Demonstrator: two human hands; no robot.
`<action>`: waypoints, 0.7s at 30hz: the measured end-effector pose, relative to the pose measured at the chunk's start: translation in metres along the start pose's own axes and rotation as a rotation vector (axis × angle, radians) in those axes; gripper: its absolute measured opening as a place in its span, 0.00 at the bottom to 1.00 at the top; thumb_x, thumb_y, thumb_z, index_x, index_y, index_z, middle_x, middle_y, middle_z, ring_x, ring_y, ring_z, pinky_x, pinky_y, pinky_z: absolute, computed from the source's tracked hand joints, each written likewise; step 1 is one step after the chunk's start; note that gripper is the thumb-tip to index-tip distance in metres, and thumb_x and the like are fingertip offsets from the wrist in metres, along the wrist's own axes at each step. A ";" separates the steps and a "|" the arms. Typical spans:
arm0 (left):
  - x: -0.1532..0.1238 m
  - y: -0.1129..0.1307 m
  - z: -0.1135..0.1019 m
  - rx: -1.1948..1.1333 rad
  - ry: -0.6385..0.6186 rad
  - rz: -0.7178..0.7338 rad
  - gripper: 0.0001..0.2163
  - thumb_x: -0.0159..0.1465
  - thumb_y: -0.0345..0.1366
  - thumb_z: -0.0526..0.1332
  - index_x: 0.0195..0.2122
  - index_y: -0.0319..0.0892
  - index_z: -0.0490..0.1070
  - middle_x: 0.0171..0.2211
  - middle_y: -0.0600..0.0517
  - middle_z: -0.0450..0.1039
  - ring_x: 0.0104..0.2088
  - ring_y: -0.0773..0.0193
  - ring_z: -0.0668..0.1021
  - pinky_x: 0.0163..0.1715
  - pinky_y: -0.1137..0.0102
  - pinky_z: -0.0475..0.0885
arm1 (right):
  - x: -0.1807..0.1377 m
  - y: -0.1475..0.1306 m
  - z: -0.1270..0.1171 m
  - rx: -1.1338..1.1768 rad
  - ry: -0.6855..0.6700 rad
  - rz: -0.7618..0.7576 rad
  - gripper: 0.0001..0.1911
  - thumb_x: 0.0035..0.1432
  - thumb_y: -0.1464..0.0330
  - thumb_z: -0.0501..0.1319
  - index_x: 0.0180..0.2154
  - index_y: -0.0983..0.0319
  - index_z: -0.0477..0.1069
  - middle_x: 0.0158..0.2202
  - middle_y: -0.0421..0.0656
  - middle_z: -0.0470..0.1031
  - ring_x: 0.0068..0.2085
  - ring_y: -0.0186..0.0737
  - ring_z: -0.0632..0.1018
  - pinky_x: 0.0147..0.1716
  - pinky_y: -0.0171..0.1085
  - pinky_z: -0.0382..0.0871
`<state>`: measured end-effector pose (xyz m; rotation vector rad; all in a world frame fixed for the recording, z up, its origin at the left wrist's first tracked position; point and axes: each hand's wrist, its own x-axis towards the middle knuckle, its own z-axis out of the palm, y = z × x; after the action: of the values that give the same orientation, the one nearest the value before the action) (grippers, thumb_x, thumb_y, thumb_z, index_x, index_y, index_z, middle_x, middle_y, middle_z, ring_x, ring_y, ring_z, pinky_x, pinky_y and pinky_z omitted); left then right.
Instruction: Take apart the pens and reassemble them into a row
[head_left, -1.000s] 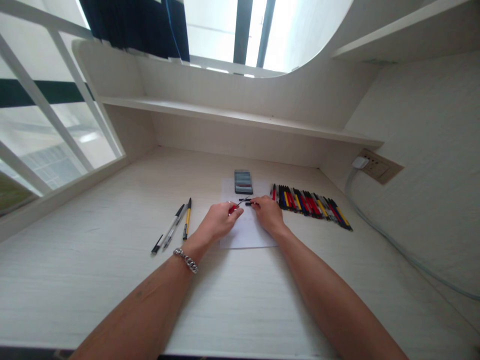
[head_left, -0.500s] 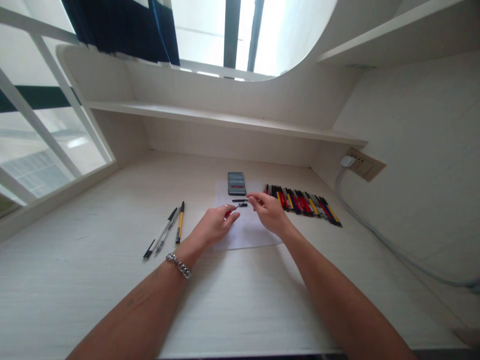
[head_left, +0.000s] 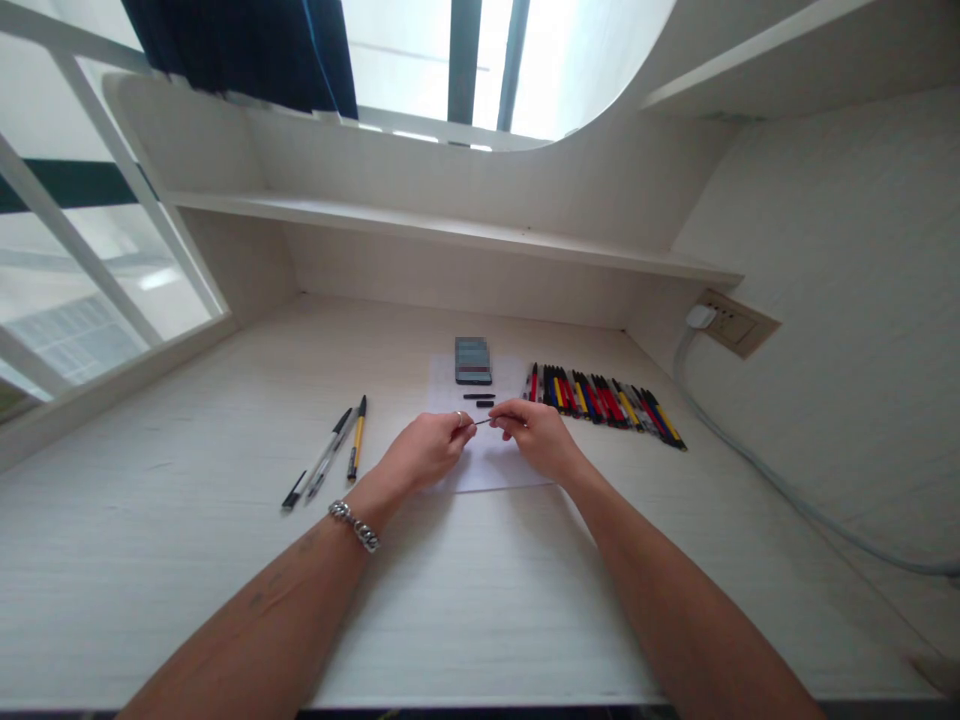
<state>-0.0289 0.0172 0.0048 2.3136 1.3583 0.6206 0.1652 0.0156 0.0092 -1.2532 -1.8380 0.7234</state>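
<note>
My left hand point(head_left: 429, 446) and my right hand point(head_left: 541, 438) meet over a white sheet of paper point(head_left: 495, 472). A thin dark pen refill point(head_left: 484, 421) spans the gap between them, its ends pinched in the fingertips of each hand. Just beyond the fingers, two small black pen parts point(head_left: 478, 396) lie on the paper. Behind those rests a dark phone point(head_left: 472, 362), its screen facing up. Whatever else the curled fingers of my left hand cover is hidden.
To the right lies a row of several pens point(head_left: 616, 405) in red, black, yellow and blue. On the left are a yellow pen point(head_left: 358, 438) and slim clear-and-black pens point(head_left: 328, 458). A cable point(head_left: 750, 470) runs down from the wall socket point(head_left: 739, 322); a shelf point(head_left: 450, 228) overhangs the desk.
My hands have drawn closer together, and the thin refill now lies in both. The red piece seen at my left fingers is out of sight. The view has shifted slightly.
</note>
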 end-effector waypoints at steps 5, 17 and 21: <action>0.002 -0.006 -0.004 0.018 -0.001 -0.051 0.15 0.65 0.43 0.50 0.36 0.43 0.74 0.30 0.48 0.76 0.29 0.63 0.74 0.30 0.70 0.62 | 0.004 0.011 -0.007 0.026 0.103 0.035 0.07 0.54 0.72 0.58 0.35 0.61 0.74 0.31 0.41 0.78 0.28 0.34 0.76 0.31 0.33 0.68; 0.001 -0.005 -0.004 0.012 0.034 -0.049 0.16 0.64 0.43 0.51 0.37 0.43 0.76 0.32 0.47 0.78 0.30 0.62 0.76 0.30 0.70 0.64 | 0.014 0.028 0.019 -0.449 0.186 0.032 0.10 0.57 0.65 0.60 0.38 0.55 0.79 0.35 0.44 0.76 0.36 0.40 0.75 0.39 0.36 0.65; 0.001 -0.004 -0.003 0.018 0.023 -0.047 0.16 0.64 0.43 0.51 0.38 0.43 0.76 0.32 0.47 0.78 0.30 0.62 0.76 0.30 0.70 0.64 | 0.012 0.029 0.025 -0.565 0.150 0.097 0.11 0.58 0.62 0.58 0.39 0.53 0.79 0.34 0.46 0.75 0.35 0.41 0.74 0.33 0.35 0.63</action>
<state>-0.0331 0.0203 0.0055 2.2880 1.4301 0.6251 0.1563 0.0361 -0.0239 -1.7092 -1.9308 0.1424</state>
